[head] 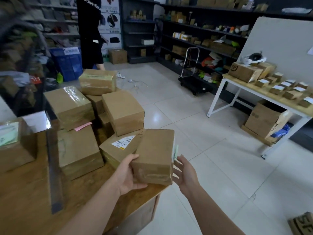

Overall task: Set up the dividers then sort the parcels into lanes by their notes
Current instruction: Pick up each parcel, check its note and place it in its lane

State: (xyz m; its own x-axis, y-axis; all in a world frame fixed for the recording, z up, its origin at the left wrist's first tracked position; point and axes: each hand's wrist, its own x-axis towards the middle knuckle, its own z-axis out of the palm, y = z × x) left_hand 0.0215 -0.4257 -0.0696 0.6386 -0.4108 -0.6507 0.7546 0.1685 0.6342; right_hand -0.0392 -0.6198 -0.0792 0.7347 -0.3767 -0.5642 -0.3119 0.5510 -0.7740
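Held off the wooden table's (25, 197) corner: taped parcel (155, 156), long axis toward 12 o'clock; gripped at its 9 o'clock edge by left hand (130, 175), fingers curled beneath; right hand (185, 173) at 3 o'clock, fingers spread, just beside, seemingly not clasping.

brown parcel (155, 156), pink note (82, 126), seemingly dark divider (54, 170)

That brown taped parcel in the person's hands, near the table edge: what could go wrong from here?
The brown taped cardboard parcel seems gripped only by the left hand; the right hand is open beside it, so it might slip to the floor. A greenish note sticks out its right side and could get creased. The leaning pile of brown boxes might topple if bumped.
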